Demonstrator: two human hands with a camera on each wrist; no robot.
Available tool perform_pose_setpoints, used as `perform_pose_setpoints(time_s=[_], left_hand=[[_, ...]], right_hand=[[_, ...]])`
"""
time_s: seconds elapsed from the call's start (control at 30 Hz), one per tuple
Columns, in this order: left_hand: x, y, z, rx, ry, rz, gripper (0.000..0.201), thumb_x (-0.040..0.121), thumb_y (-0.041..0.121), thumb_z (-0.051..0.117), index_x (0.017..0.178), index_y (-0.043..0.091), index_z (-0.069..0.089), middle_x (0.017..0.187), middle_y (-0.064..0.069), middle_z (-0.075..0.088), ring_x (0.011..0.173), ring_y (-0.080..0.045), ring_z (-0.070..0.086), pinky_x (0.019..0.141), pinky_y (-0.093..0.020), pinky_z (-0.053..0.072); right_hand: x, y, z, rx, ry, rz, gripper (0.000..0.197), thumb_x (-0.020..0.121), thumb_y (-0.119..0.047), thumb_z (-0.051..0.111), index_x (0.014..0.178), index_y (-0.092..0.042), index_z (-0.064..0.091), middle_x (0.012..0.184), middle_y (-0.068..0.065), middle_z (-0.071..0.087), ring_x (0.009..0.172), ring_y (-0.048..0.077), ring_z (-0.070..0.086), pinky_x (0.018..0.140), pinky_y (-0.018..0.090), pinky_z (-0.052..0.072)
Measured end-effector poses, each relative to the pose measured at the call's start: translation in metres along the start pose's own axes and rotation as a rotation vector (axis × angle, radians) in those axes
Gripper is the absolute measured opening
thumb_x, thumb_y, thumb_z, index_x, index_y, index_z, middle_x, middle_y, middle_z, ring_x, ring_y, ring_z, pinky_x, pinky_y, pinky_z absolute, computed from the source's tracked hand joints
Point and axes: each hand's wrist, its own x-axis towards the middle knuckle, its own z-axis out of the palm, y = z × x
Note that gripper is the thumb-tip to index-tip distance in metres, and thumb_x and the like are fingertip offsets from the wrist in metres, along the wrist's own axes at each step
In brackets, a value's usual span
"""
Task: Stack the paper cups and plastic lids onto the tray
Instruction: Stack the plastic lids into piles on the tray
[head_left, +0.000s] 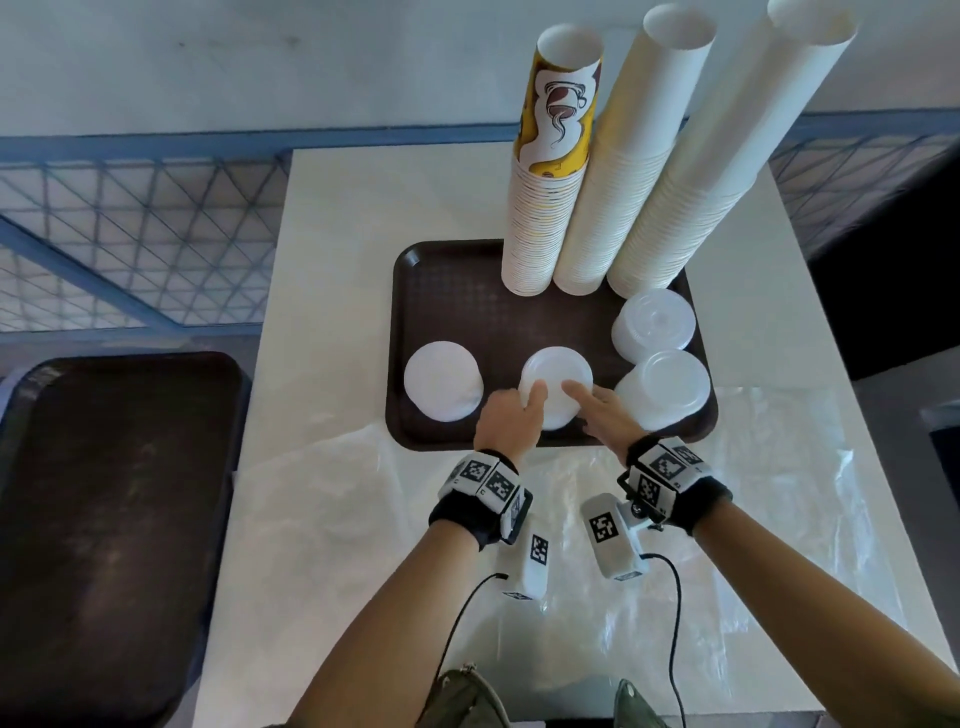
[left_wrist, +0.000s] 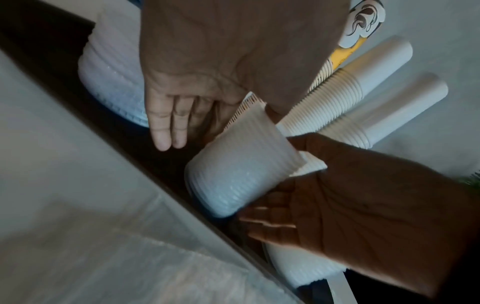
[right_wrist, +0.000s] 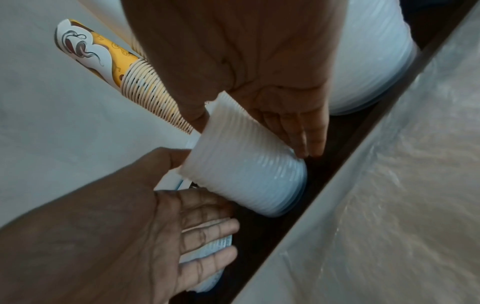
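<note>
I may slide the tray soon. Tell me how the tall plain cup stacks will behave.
The cup stacks are tall on narrow bases, so a shove would likely tip them. They stand close together and would probably topple as a group. Being paper, they are likely light and slide easily on the tray.

**Two hands around a stack of lids**

A white ribbed lid stack (right_wrist: 246, 164) stands on the dark tray (right_wrist: 324, 162). The right hand (right_wrist: 272, 67) touches it from above with straight fingers, the left hand (right_wrist: 145, 222) is open beside it. A printed cup stack (right_wrist: 124, 72) lies behind.
</note>
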Motion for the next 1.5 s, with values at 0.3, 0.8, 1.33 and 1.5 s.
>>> perform_pose_setpoints(time_s=[0.3,0.8,1.33,1.5], left_hand=[[0.016,0.018,-0.020,0.013,-0.092,0.111,0.041,0.098,0.033,0.041,0.126,0.005,0.052,0.124,-0.017,0.058,0.117,-0.032,0.052,0.094,-0.033,0.038],[0.009,0.014,-0.006,-0.173,-0.157,-0.052,0.045,0.099,0.033,0.036,0.136,0.006,0.035,0.132,-0.018,0.049,0.118,-0.032,0.049,0.102,-0.043,0.040],[-0.007,0.012,-0.015,-0.295,-0.044,-0.094,0.057,0.091,0.040,0.052,0.141,0.023,0.029,0.134,-0.001,0.041,0.123,-0.021,0.041,0.101,-0.047,0.042],[-0.013,0.013,0.000,-0.335,-0.071,-0.127,0.046,0.090,0.031,0.056,0.131,0.017,0.040,0.118,-0.001,0.046,0.106,-0.016,0.045,0.098,-0.047,0.046]], right_hand=[[-0.002,-0.005,0.002,-0.006,0.071,-0.009,0.034,0.096,-0.033,0.042,0.107,-0.004,0.055,0.121,0.024,0.057,0.118,0.038,0.051,0.101,0.048,0.039],[-0.003,-0.011,-0.006,-0.021,-0.067,0.100,0.044,0.096,-0.045,0.036,0.132,-0.020,0.042,0.121,0.006,0.053,0.105,0.030,0.057,0.095,0.042,0.045],[-0.067,0.024,-0.082,-0.127,0.561,-0.458,0.007,0.085,-0.018,0.063,0.090,-0.014,0.060,0.072,0.003,0.063,0.062,0.012,0.058,0.064,0.023,0.048],[-0.036,0.031,-0.119,-0.043,0.554,-0.217,0.047,0.081,-0.035,0.067,0.118,-0.014,0.048,0.097,0.005,0.059,0.082,0.020,0.058,0.075,0.032,0.046]])
